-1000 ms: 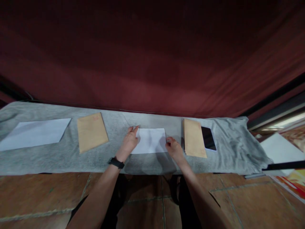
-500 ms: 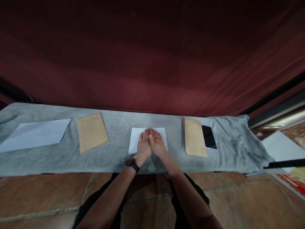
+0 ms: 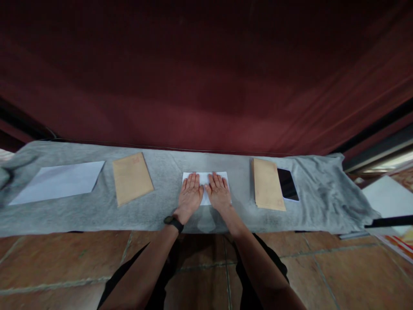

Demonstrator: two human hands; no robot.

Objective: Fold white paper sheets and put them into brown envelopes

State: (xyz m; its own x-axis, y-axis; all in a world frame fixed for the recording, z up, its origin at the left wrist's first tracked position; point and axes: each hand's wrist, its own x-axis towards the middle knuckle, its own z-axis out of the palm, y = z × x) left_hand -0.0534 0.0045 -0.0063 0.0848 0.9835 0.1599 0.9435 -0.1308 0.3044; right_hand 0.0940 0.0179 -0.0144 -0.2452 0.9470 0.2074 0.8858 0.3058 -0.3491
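Observation:
A small white sheet of paper [image 3: 205, 199], perhaps folded, lies on the grey cloth in front of me. My left hand [image 3: 190, 192] rests flat over its left part, fingers stretched away from me, a dark watch on the wrist. Over the right part my right hand [image 3: 219, 190] is spread flat in the same way. Paper shows between the two hands and at their fingertips. The thumbs are close together near the sheet's middle. Neither hand grips anything.
Left of me are a brown envelope [image 3: 133, 178] and larger white paper [image 3: 61, 183]. To the right, a stack of brown envelopes [image 3: 268, 184] lies beside a dark phone [image 3: 288, 185]. A grey cloth [image 3: 167, 215] covers the narrow table; a dark red curtain [image 3: 206, 107] hangs behind.
My hands have slid apart from the middle of the paper, the left one leftward and the right one rightward. The whole view has shifted slightly.

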